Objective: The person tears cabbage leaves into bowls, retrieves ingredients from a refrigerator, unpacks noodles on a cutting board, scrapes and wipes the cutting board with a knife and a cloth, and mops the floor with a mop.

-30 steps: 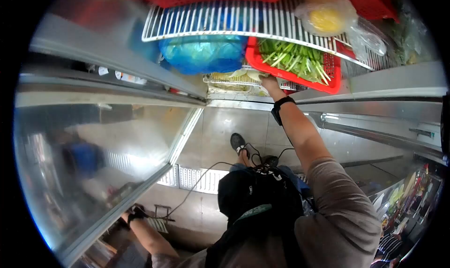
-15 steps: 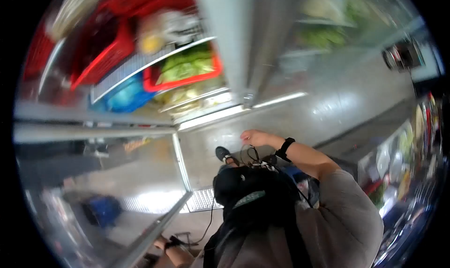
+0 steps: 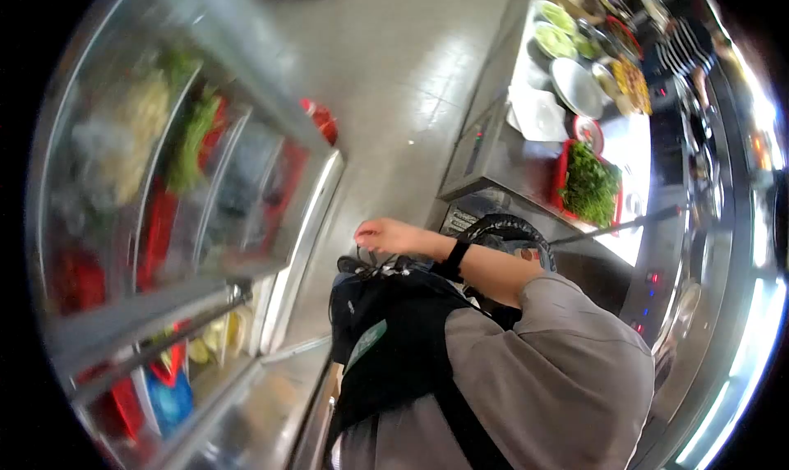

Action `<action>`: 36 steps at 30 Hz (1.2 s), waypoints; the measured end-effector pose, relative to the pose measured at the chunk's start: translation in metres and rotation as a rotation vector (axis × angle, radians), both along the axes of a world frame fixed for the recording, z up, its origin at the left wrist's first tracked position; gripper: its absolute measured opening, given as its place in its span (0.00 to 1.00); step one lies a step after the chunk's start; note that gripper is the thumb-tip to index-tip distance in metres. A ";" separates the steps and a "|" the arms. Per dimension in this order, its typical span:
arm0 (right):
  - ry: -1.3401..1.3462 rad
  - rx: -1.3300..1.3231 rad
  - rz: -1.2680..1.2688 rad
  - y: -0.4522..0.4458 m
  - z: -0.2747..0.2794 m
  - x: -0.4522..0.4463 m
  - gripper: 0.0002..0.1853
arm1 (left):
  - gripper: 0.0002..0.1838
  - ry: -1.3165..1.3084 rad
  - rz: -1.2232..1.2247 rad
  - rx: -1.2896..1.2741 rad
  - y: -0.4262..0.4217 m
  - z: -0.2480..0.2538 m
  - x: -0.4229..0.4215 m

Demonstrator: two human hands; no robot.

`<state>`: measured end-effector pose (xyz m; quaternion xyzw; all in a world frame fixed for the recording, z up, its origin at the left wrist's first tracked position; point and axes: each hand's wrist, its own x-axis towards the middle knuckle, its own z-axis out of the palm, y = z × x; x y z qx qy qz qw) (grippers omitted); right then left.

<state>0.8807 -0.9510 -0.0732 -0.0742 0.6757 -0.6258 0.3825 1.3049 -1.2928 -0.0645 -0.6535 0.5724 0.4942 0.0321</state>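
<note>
View has swung from the shelves of the tall, metal-framed, glass-fronted fridge (image 3: 306, 223) toward the long stainless-steel table (image 3: 528, 156). Fridge now sits left; table right, bearing a red rectangular plastic basket (image 3: 562, 174) of leafy greens. Right hand (image 3: 375, 236) is out of the shelves, fingers loosely curled before the black cloth apron (image 3: 403, 314), nothing visible held; shelf reach looks over. Left hand out of frame, can't tell its state.

Smooth grey floor (image 3: 411, 67), patched with glare, spreads beyond the right hand (image 3: 382, 237). A steel counter (image 3: 514, 162) stands to the hand's right, with bright white strip lights (image 3: 744, 371) farther right. A glass-fronted refrigerator (image 3: 148, 318) stands to its left.
</note>
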 end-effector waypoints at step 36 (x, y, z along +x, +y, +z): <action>0.561 0.437 -0.667 0.278 0.136 -0.370 0.15 | 0.17 0.573 -2.325 -0.113 0.445 0.139 -0.904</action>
